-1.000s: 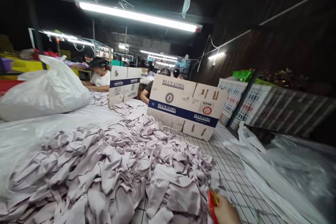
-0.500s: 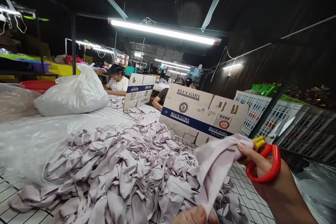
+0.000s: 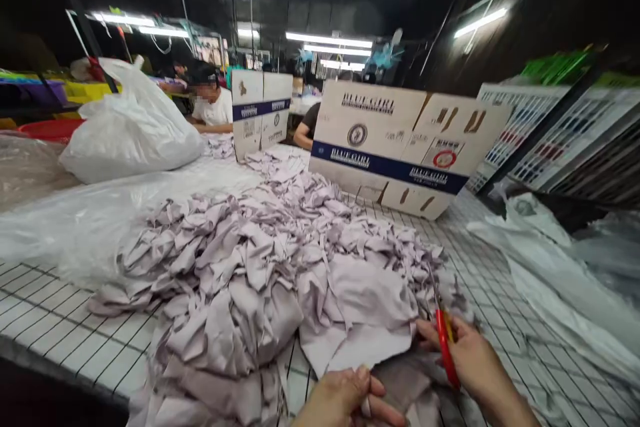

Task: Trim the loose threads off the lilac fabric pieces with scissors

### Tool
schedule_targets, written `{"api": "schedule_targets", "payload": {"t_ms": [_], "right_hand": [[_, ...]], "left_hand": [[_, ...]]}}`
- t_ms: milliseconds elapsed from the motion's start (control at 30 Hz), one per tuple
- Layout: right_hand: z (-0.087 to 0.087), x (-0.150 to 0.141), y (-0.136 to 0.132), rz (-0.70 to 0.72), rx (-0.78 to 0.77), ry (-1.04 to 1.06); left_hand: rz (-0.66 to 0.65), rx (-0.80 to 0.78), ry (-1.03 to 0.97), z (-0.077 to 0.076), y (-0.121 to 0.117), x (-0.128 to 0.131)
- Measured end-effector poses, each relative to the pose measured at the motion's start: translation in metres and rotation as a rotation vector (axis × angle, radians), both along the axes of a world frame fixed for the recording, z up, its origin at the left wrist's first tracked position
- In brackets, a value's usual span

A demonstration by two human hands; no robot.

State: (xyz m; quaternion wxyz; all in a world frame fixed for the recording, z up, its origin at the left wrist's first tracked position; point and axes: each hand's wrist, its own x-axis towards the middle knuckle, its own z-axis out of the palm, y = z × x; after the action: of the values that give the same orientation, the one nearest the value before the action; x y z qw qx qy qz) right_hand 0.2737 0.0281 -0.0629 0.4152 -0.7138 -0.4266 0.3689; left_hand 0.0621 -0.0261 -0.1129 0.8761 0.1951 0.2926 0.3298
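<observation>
My right hand is closed around a pair of scissors with a red and yellow handle. The blades point away from me over the right edge of a heap of pale mauve fabric pieces. At the bottom centre my left hand is closed, thumb against fingers, with a bit of pale fabric showing between them. A broad fabric piece lies spread just beyond both hands. The fingertips of my right hand touch fabric at the heap's edge.
Two upright cardboard panels stand behind the heap on the white gridded table. At left sit a full white bag and clear plastic sheeting; more plastic lies right. People sit farther back.
My right hand, with the scissors, has come down from a raised position to the heap's right edge. The fabric stretched between my hands is lowered. The view has tilted down.
</observation>
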Motion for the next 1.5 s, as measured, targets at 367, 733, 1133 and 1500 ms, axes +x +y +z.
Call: {"api": "schedule_targets", "payload": {"t_ms": [367, 733, 1133, 1500], "right_hand": [[0.009, -0.059, -0.058, 0.408, 0.047, 0.207], [-0.002, -0.090, -0.043, 0.262, 0.224, 0.414], [-0.006, -0.074, -0.044, 0.327, 0.110, 0.272], [0.038, -0.039, -0.068, 0.562, -0.020, -0.708]], "left_hand": [[0.119, 0.135, 0.176, 0.037, -0.023, -0.020], [0.306, 0.626, 0.664, 0.036, -0.004, -0.026], [0.297, 0.630, 0.364, 0.030, 0.011, -0.023], [0.107, 0.965, 0.560, 0.039, 0.018, -0.030]]}}
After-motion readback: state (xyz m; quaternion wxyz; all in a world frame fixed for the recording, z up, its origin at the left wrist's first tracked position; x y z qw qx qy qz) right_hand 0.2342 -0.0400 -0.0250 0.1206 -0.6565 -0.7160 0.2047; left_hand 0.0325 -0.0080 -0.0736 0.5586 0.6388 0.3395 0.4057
